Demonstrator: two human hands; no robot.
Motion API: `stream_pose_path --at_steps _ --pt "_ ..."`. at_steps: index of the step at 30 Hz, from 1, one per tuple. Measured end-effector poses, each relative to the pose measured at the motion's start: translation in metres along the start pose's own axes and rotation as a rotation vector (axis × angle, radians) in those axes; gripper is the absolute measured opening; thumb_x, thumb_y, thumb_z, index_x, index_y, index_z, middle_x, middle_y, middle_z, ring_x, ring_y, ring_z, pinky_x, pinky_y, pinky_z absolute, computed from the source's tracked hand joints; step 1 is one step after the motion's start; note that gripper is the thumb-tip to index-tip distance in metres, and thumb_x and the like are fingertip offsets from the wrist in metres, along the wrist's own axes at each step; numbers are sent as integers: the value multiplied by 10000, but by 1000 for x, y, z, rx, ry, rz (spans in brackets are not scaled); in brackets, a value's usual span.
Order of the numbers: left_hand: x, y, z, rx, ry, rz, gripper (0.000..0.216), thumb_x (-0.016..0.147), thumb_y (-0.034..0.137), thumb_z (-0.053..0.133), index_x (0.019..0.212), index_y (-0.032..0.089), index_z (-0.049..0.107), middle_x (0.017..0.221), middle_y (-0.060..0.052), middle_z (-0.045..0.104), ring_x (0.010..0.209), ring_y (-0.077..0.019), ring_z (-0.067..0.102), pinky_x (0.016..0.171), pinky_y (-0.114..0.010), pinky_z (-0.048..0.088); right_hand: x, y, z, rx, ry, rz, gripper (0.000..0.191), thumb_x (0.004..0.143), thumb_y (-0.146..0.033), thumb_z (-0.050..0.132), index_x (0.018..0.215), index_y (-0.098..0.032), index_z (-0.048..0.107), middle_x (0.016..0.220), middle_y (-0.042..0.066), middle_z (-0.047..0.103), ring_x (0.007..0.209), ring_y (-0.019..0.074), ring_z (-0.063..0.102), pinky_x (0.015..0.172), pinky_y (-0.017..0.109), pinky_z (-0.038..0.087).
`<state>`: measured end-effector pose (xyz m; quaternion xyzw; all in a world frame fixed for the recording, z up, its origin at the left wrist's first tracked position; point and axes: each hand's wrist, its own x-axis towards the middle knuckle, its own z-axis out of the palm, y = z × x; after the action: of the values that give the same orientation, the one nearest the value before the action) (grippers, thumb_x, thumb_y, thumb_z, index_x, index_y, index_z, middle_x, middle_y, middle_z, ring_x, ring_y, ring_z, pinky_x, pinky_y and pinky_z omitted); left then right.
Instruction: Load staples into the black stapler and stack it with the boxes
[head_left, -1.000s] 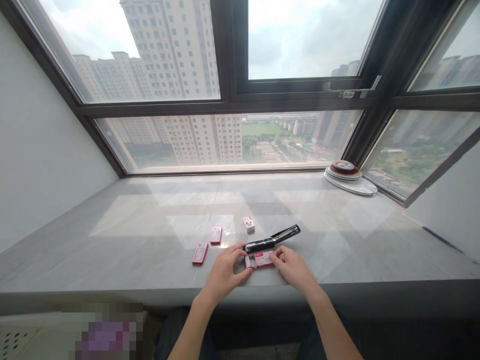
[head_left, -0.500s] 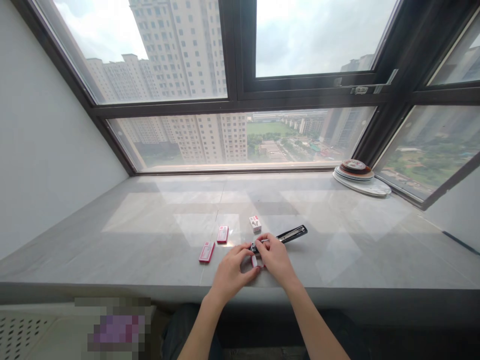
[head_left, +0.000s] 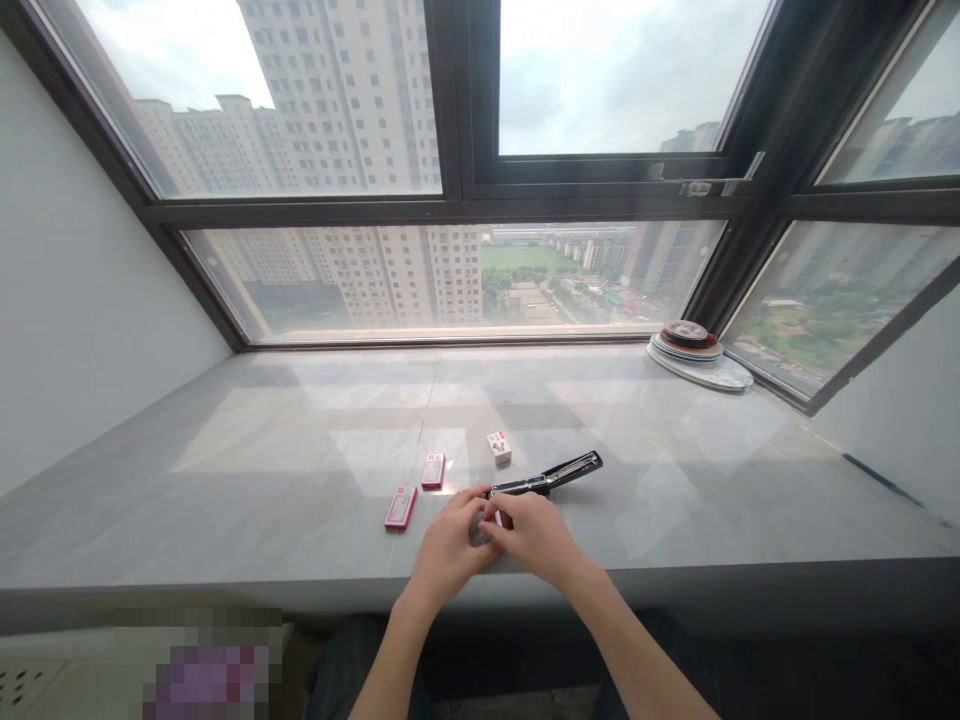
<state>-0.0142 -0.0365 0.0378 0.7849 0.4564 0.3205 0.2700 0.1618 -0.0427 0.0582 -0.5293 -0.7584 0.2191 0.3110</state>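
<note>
Well, close to us runs the edge of a grey, shiny window sill [head_left: 247,500], with bright patches of light on it. Farther back, a stack of plates [head_left: 701,370] sits in the right corner. Behind it all are big windows in a dark frame [head_left: 450,213], and past the glass we see tall buildings [head_left: 341,95] and cloudy sky.

Half a second ago, our right hand [head_left: 536,537] was over the black stapler [head_left: 574,468]. Now it is nearer to us, right by our left hand [head_left: 450,540], and we can see more of the stapler.

A pink and white box [head_left: 498,518] is between our hands, just on our side of the stapler. We see only a bit of it. Our left fingers curve around that spot, with the thumb apart from the pointer. Our right fingers are bunched up close. We cannot tell if either hand is gripping anything.

The stapler lies spread out just past the fingers. Two flat pink boxes [head_left: 400,508] lie to the left, and a small white box [head_left: 499,447] is a bit past the stapler.
</note>
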Motion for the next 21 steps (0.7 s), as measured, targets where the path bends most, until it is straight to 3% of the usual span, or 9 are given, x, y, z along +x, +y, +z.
stream_pose_path --at_steps 5,10,14,18,21 --pt "-1 -1 0 32 16 27 164 797 166 662 925 268 667 1395 -15 585 1319 -261 528 1108 -411 445 -10 7 -4 -16 -14 43 143 884 -352 681 796 -244 714 638 -25 651 610 147 573 600 251 297" --pt "-8 10 1 128 146 24 174 812 296 715 973 266 659 1256 -54 614 1193 -270 584 1017 -407 483 -21 12 -21 167 81 30 214 930 -408 628 836 -241 726 661 -16 638 619 155 553 618 262 377" --pt "-9 26 27 171 96 -46 281 896 433 648 1143 299 651 893 -20 660 838 -220 657 790 -336 502 -28 34 -42 311 244 143 273 916 -480 632 866 -226 719 721 10 654 647 170 549 611 273 420" --pt "4 37 56 232 54 -92 517 847 483 700 1307 289 565 990 -61 719 880 -273 684 723 -327 459 -30 51 -55 305 271 142 278 877 -495 673 844 -227 737 746 19 648 669 174 538 630 281 436" --pt "11 38 60 227 33 -137 331 901 430 628 1195 282 601 918 -42 722 832 -250 689 652 -290 405 -31 47 -53 257 176 77 259 883 -470 665 820 -234 753 738 17 628 654 168 529 618 277 429"
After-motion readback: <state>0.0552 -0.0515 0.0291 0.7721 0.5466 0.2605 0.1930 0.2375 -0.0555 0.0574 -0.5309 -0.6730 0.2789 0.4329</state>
